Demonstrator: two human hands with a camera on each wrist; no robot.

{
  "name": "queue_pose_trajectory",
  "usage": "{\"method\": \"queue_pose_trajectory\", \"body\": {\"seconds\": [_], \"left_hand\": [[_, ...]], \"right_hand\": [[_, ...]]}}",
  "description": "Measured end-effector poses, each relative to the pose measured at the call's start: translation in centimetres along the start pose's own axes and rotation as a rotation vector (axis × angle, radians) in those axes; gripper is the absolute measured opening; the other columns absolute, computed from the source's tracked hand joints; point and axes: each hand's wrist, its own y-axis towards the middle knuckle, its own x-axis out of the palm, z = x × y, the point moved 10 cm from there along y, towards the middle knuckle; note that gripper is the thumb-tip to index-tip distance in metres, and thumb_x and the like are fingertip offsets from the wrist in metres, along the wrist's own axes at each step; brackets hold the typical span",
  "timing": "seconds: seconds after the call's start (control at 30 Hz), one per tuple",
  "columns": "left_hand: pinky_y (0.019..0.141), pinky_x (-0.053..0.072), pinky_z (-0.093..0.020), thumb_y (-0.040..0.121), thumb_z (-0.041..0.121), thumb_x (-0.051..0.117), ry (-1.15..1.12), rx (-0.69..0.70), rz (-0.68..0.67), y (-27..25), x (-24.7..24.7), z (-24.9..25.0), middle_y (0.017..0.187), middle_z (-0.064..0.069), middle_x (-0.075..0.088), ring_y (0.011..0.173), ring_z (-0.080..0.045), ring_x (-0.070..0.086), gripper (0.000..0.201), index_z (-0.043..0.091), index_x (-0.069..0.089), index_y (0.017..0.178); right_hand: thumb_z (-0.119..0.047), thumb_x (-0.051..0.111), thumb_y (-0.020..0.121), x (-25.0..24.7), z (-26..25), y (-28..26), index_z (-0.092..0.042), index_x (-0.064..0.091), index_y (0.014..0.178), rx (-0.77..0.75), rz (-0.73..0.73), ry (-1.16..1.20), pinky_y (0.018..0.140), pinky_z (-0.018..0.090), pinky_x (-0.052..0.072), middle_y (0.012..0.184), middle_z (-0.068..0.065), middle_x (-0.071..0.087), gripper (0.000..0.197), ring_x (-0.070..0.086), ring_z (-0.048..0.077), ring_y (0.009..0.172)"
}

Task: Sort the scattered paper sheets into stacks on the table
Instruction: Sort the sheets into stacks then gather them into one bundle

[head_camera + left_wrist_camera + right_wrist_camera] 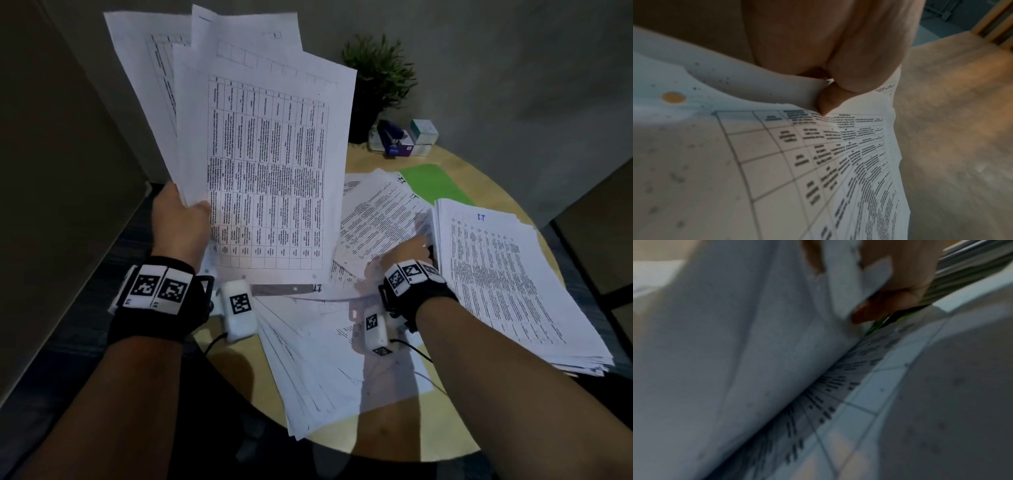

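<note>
My left hand [181,219] holds a fan of several printed table sheets [267,171] upright above the table's left side. In the left wrist view its thumb [828,100] pinches those sheets [818,162] at their edge. My right hand [407,253] is low on the table, with its fingers under a loose printed sheet [376,212], right beside a tall stack [507,284]. The right wrist view is blurred. There the fingers [896,293] curl on the lifted sheet [735,353], next to the stack's edge [966,272].
A fanned pile of sheets [325,359] lies at the front of the round wooden table [394,435]. A green sheet [431,181] pokes out behind the loose papers. A potted plant [376,78], a stapler [390,137] and small boxes [423,133] stand at the back.
</note>
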Motion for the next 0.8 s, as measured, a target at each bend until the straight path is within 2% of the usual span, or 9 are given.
{"method": "queue_pose_trajectory", "body": {"seconds": [0.13, 0.2, 0.27, 0.33, 0.4, 0.5, 0.57, 0.7, 0.8], "left_hand": [[0.095, 0.052, -0.041, 0.084, -0.003, 0.051, 0.026, -0.001, -0.018, 0.1, 0.4, 0.0, 0.107, 0.001, 0.067, 0.101, -0.019, 0.065, 0.036, 0.027, 0.059, 0.102], [0.095, 0.052, -0.041, 0.085, -0.003, 0.051, 0.038, 0.012, -0.018, 0.1, 0.5, 0.2, 0.109, -0.001, 0.067, 0.102, -0.019, 0.065, 0.036, 0.025, 0.058, 0.106], [0.094, 0.052, -0.039, 0.086, -0.005, 0.051, 0.033, 0.008, -0.025, -0.1, 0.6, 0.2, 0.109, -0.001, 0.067, 0.102, -0.019, 0.065, 0.036, 0.025, 0.058, 0.106], [0.094, 0.052, -0.040, 0.086, -0.006, 0.050, 0.007, -0.007, -0.032, -0.3, 0.5, 0.1, 0.108, -0.001, 0.068, 0.103, -0.019, 0.065, 0.038, 0.026, 0.059, 0.104], [0.094, 0.052, -0.040, 0.086, -0.008, 0.049, -0.006, -0.012, -0.039, -0.3, 0.4, 0.0, 0.107, -0.001, 0.068, 0.102, -0.020, 0.065, 0.039, 0.025, 0.059, 0.104], [0.092, 0.052, -0.038, 0.086, -0.008, 0.049, -0.009, -0.009, -0.051, -0.4, 0.4, -0.1, 0.106, -0.001, 0.067, 0.103, -0.021, 0.065, 0.040, 0.024, 0.060, 0.107], [0.091, 0.053, -0.040, 0.085, -0.008, 0.049, -0.008, -0.013, -0.057, -0.4, 0.5, -0.3, 0.106, -0.002, 0.068, 0.103, -0.023, 0.065, 0.040, 0.024, 0.060, 0.106], [0.093, 0.053, -0.042, 0.084, -0.007, 0.049, 0.000, -0.038, -0.074, -0.3, 0.3, -0.8, 0.107, -0.001, 0.069, 0.102, -0.021, 0.066, 0.042, 0.028, 0.062, 0.103], [0.091, 0.053, -0.040, 0.085, -0.008, 0.049, -0.004, -0.047, -0.094, -0.2, 0.6, -1.0, 0.106, 0.000, 0.069, 0.102, -0.021, 0.066, 0.043, 0.028, 0.061, 0.104]], "right_hand": [[-0.011, 0.058, 0.090, -1.1, 1.0, -0.4, 0.000, 0.036, 0.139, 0.030, -0.047, 0.259, 0.081, 0.027, 0.043, 0.139, 0.018, 0.044, 0.055, 0.048, 0.035, 0.123], [-0.014, 0.059, 0.092, -1.0, 1.6, -0.8, -0.001, 0.046, 0.134, 0.061, -0.146, 0.293, 0.058, 0.016, 0.045, 0.133, 0.015, 0.052, 0.046, 0.053, 0.032, 0.120], [-0.022, 0.054, 0.096, -0.6, 2.1, -1.2, -0.005, 0.057, 0.125, 0.071, -0.223, 0.288, 0.061, 0.019, 0.047, 0.126, 0.015, 0.059, 0.034, 0.057, 0.030, 0.116], [-0.027, 0.042, 0.099, -0.4, 2.3, -1.4, -0.011, 0.064, 0.097, 0.076, -0.258, 0.290, 0.072, 0.025, 0.047, 0.099, 0.013, 0.063, 0.027, 0.060, 0.027, 0.098], [-0.021, 0.047, 0.096, -1.4, 2.4, -0.9, -0.014, 0.047, 0.068, 0.036, -0.162, 0.281, 0.060, 0.020, 0.038, 0.072, 0.004, 0.047, 0.029, 0.050, 0.022, 0.077], [-0.012, 0.055, 0.091, -2.6, 2.7, -0.8, -0.004, 0.056, 0.083, -0.021, -0.099, 0.065, 0.059, 0.024, 0.038, 0.087, 0.012, 0.055, 0.011, 0.056, 0.026, 0.087], [-0.016, 0.058, 0.091, -2.2, 3.0, -1.0, 0.001, 0.064, 0.105, -0.040, -0.161, 0.016, 0.071, 0.031, 0.046, 0.107, 0.020, 0.062, 0.023, 0.060, 0.032, 0.106], [-0.010, 0.053, 0.091, -3.5, 3.2, -1.8, 0.003, 0.061, 0.117, -0.100, -0.122, -0.032, 0.072, 0.027, 0.043, 0.120, 0.021, 0.061, 0.030, 0.058, 0.032, 0.097], [-0.010, 0.050, 0.093, -5.6, 2.6, -2.4, -0.003, 0.058, 0.128, -0.158, -0.042, -0.009, 0.077, 0.028, 0.044, 0.125, 0.020, 0.060, 0.036, 0.058, 0.034, 0.107]]}}
